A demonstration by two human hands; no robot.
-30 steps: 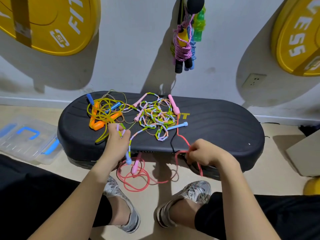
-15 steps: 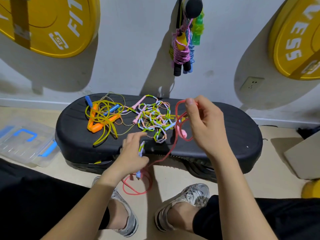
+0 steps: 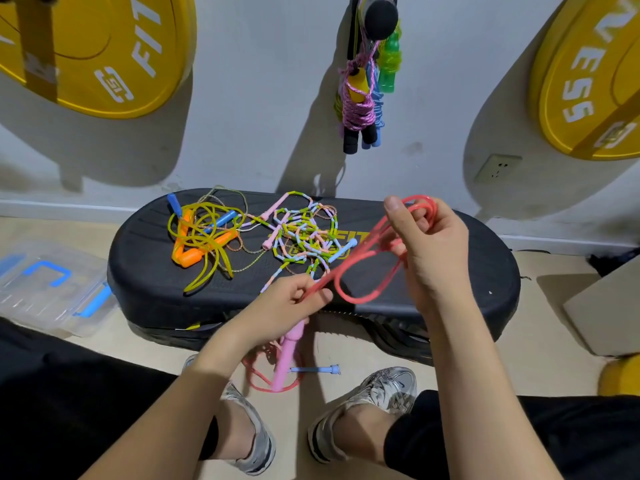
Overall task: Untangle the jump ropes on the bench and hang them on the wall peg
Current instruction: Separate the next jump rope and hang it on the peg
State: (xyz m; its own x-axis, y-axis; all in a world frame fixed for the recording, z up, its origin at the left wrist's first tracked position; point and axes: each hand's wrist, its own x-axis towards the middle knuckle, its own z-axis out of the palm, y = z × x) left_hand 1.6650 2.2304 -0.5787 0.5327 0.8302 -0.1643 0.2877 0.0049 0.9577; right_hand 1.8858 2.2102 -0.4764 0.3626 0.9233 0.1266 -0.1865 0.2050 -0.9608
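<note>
Tension seemed key: right hand (image 3: 429, 251) had the pink rope (image 3: 356, 258) looped round its curled fingers above the bench (image 3: 450, 299), left hand (image 3: 284, 306) pinched the strand lower, so I reckoned even loops would keep the dangling handle (image 3: 285, 355) off the tangle (image 3: 304, 237).

Bright, even indoor light, coming from above and a touch to the right: the yellow plate (image 3: 86, 53) and the hanging ropes (image 3: 360, 98) throw big soft shadows down and leftward on the wall (image 3: 259, 81). No harsh glare. The wide lens bows the skirting board (image 3: 69, 206) and stretches the corners. The red rope (image 3: 356, 252), pinched by left hand (image 3: 287, 303) and right hand (image 3: 433, 251), looks sharp; the clear box (image 3: 45, 285) at the left edge goes soft.
</note>
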